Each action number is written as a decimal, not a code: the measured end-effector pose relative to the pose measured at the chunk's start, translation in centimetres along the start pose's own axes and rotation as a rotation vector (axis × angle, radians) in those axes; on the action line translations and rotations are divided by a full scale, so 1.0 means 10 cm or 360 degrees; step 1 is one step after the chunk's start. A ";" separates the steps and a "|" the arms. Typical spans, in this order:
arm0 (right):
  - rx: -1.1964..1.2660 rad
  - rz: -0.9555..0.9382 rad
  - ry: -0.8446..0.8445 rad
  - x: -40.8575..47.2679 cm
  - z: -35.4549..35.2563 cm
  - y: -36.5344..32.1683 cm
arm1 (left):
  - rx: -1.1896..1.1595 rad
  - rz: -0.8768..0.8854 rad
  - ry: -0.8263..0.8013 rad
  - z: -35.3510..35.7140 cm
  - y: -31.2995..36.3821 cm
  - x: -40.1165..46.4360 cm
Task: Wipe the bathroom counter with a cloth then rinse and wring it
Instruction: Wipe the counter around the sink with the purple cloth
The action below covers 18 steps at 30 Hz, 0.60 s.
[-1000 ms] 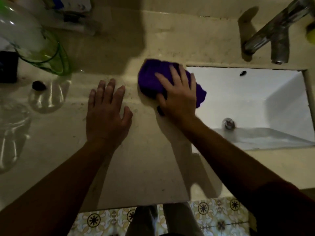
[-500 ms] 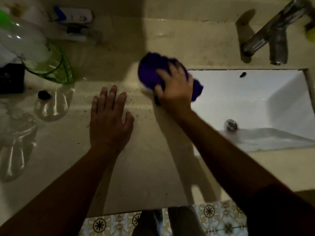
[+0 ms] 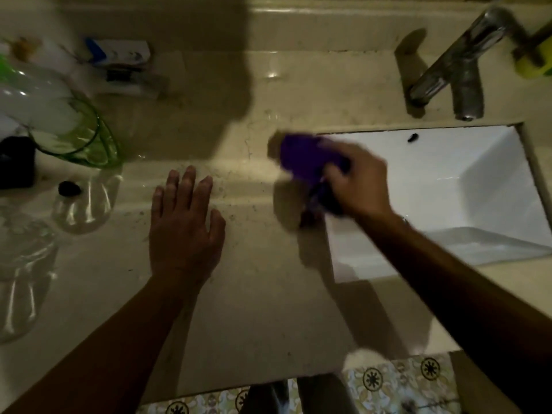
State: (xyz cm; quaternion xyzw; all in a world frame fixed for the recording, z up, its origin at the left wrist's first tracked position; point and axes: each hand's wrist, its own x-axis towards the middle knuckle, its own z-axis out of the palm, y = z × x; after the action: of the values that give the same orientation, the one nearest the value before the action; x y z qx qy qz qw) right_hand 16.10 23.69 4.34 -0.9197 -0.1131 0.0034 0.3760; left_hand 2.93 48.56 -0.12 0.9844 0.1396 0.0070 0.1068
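Wiping looks nearly done: the right hand [image 3: 357,182] has its fingers bunched on the purple cloth [image 3: 304,158] at the sink's [image 3: 448,186] left rim. The left hand [image 3: 183,225] lies flat, fingers slightly apart, on the counter [image 3: 254,309]. Next, probably rinsing under the tap [image 3: 457,82].

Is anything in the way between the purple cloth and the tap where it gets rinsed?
Nothing visible is. The right hand grips the purple cloth at the sink's left rim. The white basin between it and the tap looks bare apart from a small dark spot near the back wall.
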 end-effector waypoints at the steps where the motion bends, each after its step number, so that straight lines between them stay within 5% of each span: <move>1: -0.0053 0.0014 0.0111 0.27 -0.03 0.01 | -0.0005 0.0010 0.0013 0.00 0.00 0.00; 5: -0.0376 0.0218 0.0355 1.17 -0.05 0.23 | -0.0007 0.0023 0.0034 0.01 -0.01 -0.01; 9: -0.0855 0.0388 0.0204 1.13 0.29 0.29 | -0.0019 0.0021 0.0037 0.02 -0.01 -0.01; 14: -0.0277 0.0200 0.0209 0.40 0.69 0.11 | -0.0018 0.0026 0.0047 0.02 -0.01 -0.01; 18: -0.0186 0.0154 -0.0137 0.19 0.41 0.16 | -0.0013 0.0023 0.0040 0.02 0.00 0.00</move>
State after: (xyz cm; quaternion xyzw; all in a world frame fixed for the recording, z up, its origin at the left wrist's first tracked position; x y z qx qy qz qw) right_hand 17.93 25.84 0.45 -0.9434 -0.0846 0.0545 0.3159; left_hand 2.94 48.53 -0.28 0.9848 0.1339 0.0208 0.1090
